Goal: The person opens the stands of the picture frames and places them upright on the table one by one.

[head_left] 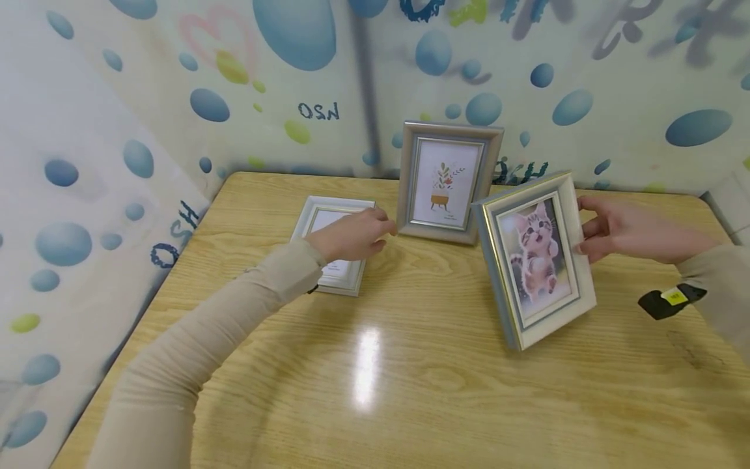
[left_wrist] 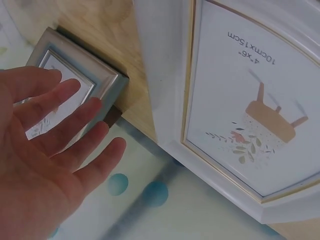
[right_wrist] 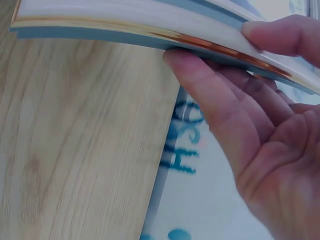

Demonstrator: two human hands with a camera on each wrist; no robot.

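Observation:
My right hand (head_left: 638,228) grips the right edge of a white and gold picture frame (head_left: 539,254) with a kitten picture, which is tilted. In the right wrist view, the thumb presses on the front of this frame (right_wrist: 90,17) and the fingers (right_wrist: 200,85) lie behind it. My left hand (head_left: 357,234) hovers over a smaller white frame (head_left: 342,281), partly covering it, its fingers loosely spread and holding nothing in the left wrist view. Between the hands, a beige frame (head_left: 448,163) with a plant picture stands upright near the wall.
All this is on a light wooden table (head_left: 433,391) whose back edge meets a wall covering (head_left: 375,78) with blue and green spots. A black strap (head_left: 670,299) with a yellow label is at the right wrist.

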